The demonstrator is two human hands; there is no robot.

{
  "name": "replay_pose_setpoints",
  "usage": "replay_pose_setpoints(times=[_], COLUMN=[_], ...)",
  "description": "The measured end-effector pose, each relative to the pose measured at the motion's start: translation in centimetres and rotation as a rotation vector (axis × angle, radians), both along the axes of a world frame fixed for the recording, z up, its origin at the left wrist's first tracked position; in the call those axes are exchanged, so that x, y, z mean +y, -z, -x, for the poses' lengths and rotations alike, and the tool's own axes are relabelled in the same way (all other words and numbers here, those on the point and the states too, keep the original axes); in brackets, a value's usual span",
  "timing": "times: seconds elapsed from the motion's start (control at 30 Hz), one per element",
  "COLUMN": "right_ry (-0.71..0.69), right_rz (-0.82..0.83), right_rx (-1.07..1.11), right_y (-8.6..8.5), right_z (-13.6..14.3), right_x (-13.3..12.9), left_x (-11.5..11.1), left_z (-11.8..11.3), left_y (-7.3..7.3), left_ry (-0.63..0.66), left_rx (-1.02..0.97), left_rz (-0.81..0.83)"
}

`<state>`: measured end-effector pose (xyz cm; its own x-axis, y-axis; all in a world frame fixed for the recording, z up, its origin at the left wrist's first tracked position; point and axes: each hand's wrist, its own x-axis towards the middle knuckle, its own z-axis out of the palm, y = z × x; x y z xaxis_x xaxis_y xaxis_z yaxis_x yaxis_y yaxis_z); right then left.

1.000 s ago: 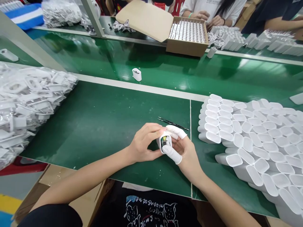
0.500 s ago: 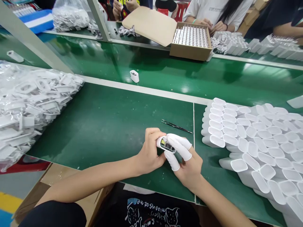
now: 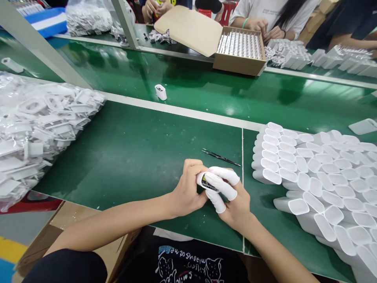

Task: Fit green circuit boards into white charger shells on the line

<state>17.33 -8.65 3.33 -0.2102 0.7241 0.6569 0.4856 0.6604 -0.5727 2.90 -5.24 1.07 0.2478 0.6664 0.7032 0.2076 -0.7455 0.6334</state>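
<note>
Near the front of the green table, my left hand [image 3: 190,188] is closed round a white oval housing [image 3: 200,179]. The housing's open end shows a circuit board [image 3: 208,184] with a yellow part inside. My right hand [image 3: 231,196] wears white finger covers; its covered fingers press on the housing's rim and over part of the opening, from the right. Black tweezers [image 3: 220,157] lie on the table just beyond my hands.
Rows of white hollow housings [image 3: 321,169] stand at the right. A plastic bag of white parts [image 3: 44,125] lies at the left. Beyond the white strip, a filled housing [image 3: 160,92] stands on the green belt [image 3: 188,86]. People sit across, near a carton [image 3: 238,65].
My right fingers have shifted slightly over the housing's opening, hiding more of the board. The pieces on the belt have moved left.
</note>
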Motion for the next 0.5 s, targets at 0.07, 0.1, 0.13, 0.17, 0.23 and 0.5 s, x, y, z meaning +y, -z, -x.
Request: replay_pose_setpoints(times=[0.07, 0.1, 0.13, 0.17, 0.23, 0.5], right_ry=[-0.032, -0.041, -0.037, -0.024, 0.003, 0.045], right_rz=[0.062, 0.092, 0.112, 0.119, 0.089, -0.003], right_rx=[0.015, 0.022, 0.035, 0.049, 0.057, 0.053], right_y=[-0.22, -0.27, -0.29, -0.26, -0.12, 0.55], right_z=[-0.18, -0.25, -0.28, -0.28, -0.2, 0.31], right_x=[0.07, 0.07, 0.04, -0.01, -0.12, -0.47], left_x=[0.06, 0.09, 0.13, 0.16, 0.2, 0.12], left_z=[-0.02, -0.04, -0.05, -0.06, -0.06, -0.01], left_y=[-0.19, -0.28, -0.35, -0.4, -0.41, -0.05], left_ry=[0.017, 0.027, 0.034, 0.034, 0.02, -0.013], left_rx=[0.001, 0.001, -0.001, -0.008, -0.019, -0.026], left_rz=[0.026, 0.038, 0.046, 0.048, 0.032, -0.035])
